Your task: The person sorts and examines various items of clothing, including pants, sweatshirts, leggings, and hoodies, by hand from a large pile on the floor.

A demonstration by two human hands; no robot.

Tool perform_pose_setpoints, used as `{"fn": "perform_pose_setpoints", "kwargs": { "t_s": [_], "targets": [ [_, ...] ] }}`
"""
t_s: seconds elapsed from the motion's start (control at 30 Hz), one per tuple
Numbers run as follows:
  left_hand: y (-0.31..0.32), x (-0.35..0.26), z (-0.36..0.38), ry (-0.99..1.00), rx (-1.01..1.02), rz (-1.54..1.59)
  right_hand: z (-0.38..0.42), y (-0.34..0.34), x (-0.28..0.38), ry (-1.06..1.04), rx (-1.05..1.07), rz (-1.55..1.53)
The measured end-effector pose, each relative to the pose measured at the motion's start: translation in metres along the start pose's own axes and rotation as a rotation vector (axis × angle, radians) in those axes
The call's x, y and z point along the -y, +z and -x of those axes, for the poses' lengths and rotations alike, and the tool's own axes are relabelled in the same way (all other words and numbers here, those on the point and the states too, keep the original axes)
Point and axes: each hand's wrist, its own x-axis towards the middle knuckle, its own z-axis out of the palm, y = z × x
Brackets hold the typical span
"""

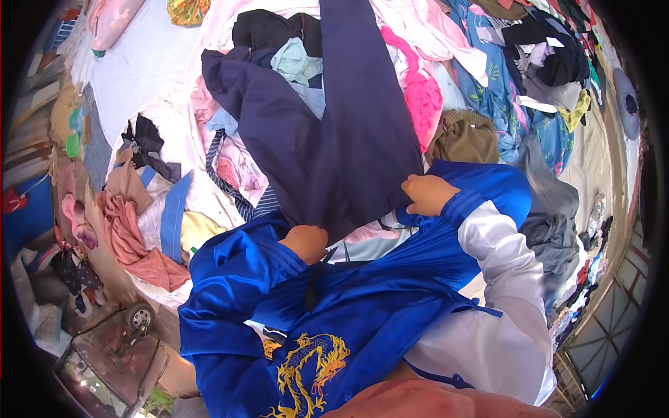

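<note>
A pair of dark navy trousers point(327, 160) is spread out in front of me, with the waist end toward my body. One leg runs straight away to the top edge; the other angles off to the left. My left hand point(306, 242) is closed on the near left corner of the cloth. My right hand point(428, 194) grips the near right corner, its fingers curled round the edge. The fingertips of both hands are partly hidden. Beneath the trousers lie a striped navy cloth point(265, 203) and a pink garment point(240, 167).
Heaped clothes surround the trousers: a brown garment point(465, 137), a bright pink cloth point(423, 104), a blue floral cloth point(493, 76), and dusty-pink fabric point(136, 226). A grey garment point(550, 230) lies at right. A wheeled vehicle point(115, 355) shows at lower left.
</note>
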Motion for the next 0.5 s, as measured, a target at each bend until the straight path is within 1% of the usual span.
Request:
{"fn": "perform_pose_setpoints", "kwargs": {
  "t_s": [0.17,0.3,0.4,0.47,0.5],
  "targets": [
    [-0.006,-0.006,0.002,0.001,0.034,0.0,0.003,0.0,0.001,-0.018,-0.005,-0.02],
    [-0.013,-0.009,0.001,0.018,0.177,0.037,0.001,0.003,0.0,-0.072,0.009,-0.025],
    [-0.027,-0.014,0.003,0.069,0.327,0.104,-0.001,-0.001,0.007,-0.195,0.15,-0.102],
    [-0.032,-0.018,0.002,0.113,0.411,0.158,-0.003,-0.003,0.012,-0.19,0.31,-0.324],
    [-0.032,-0.017,0.001,0.121,0.408,0.161,-0.005,-0.005,0.014,-0.185,0.389,-0.434]
  ]
}}
